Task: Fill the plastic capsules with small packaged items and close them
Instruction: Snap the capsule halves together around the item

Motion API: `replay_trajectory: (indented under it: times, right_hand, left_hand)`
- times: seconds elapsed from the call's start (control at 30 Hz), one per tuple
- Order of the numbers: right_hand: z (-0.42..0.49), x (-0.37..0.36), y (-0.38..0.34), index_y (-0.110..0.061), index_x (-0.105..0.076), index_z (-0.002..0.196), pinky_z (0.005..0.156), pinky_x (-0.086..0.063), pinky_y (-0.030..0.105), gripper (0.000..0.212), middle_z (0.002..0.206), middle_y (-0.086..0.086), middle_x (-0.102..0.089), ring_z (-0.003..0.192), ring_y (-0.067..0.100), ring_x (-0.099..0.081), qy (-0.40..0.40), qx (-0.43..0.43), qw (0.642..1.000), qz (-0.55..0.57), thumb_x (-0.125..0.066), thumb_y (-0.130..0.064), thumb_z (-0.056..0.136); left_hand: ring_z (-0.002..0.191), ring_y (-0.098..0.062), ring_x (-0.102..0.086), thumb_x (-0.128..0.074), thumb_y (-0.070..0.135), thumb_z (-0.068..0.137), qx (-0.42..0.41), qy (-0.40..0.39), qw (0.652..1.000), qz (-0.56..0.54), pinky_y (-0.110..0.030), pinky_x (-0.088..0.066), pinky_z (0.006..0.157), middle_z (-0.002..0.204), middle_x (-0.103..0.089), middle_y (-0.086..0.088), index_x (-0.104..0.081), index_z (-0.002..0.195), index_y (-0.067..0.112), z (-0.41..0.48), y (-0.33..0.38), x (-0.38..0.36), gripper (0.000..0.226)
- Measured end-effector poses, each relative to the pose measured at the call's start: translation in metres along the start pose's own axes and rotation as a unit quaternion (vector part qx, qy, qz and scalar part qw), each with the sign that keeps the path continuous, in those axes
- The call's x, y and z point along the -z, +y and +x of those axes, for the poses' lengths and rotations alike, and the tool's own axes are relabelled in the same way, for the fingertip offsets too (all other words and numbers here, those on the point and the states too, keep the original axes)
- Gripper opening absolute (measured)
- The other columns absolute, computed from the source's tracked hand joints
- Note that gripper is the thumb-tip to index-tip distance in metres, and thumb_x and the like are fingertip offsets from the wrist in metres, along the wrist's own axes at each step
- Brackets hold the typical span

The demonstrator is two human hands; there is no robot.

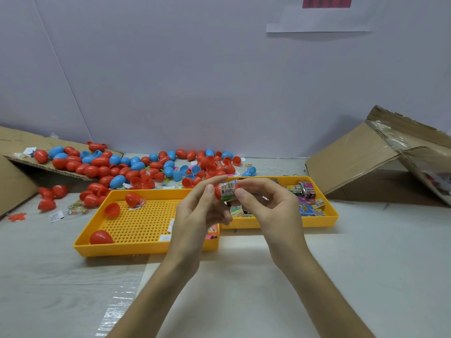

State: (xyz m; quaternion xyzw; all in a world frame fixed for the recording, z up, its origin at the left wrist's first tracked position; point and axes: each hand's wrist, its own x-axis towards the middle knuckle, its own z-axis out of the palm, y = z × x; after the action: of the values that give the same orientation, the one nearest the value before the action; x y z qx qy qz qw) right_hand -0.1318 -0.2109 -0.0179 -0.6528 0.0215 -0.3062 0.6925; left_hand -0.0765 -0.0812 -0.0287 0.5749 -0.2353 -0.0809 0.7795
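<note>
Red capsule (217,192) mostly hidden behind packet (228,190), fingers (203,191).

Red capsule half (218,192), barcoded packet (228,190) stuffed inside, held mid-air, red and blue capsules (117,167) along far edge of desk (366,264).

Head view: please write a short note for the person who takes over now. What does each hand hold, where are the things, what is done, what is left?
The left hand pinches a red plastic capsule half.
The right hand pinches a small rolled printed packet at that half's mouth.
The spare packets lie in the right yellow plastic tray. One closed red egg-shaped capsule lies in the left yellow perforated tray. The loose red and blue capsules are heaped behind.
Done: packet picked. Left: push it in, close, repeat.
</note>
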Motion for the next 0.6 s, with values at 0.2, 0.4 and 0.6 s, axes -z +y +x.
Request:
replay_trajectory:
  times: [0.2,0.4,0.6]
  right_hand:
    - [-0.0004,0.0002,-0.0034,-0.015,-0.078,0.097,0.072,-0.056,0.020,0.019,0.092,-0.002,-0.078,0.089,0.013,-0.074,-0.009,-0.008,1.000,0.002,-0.076,-0.025,0.081]
    - [0.0000,0.0007,-0.0048,-0.020,-0.078,0.093,0.072,-0.055,0.020,0.025,0.091,-0.002,-0.078,0.090,0.013,-0.073,-0.015,-0.026,0.999,0.016,-0.076,-0.036,0.074]
    - [0.0000,-0.0012,-0.0059,-0.017,-0.077,0.094,0.071,-0.055,0.018,0.027,0.090,-0.005,-0.078,0.086,0.008,-0.073,-0.008,-0.026,1.000,0.008,-0.075,-0.036,0.074]
  left_hand:
    - [0.103,-0.014,-0.072,-0.075,0.041,0.084,-0.037,0.001,0.998,0.043,-0.022,-0.058,0.076,0.112,-0.073,0.011,-0.072,0.119,0.042,0.0005,0.0028,0.0043,0.035]
    - [0.108,-0.018,-0.072,-0.074,0.035,0.080,-0.019,-0.021,0.999,0.016,-0.023,-0.058,0.080,0.115,-0.075,0.004,-0.077,0.112,0.035,0.0004,0.0058,0.0060,0.033]
    - [0.103,-0.013,-0.072,-0.072,0.030,0.081,-0.032,-0.022,0.998,0.040,-0.021,-0.058,0.075,0.111,-0.076,0.011,-0.078,0.106,0.043,0.0016,0.0076,0.0071,0.028]
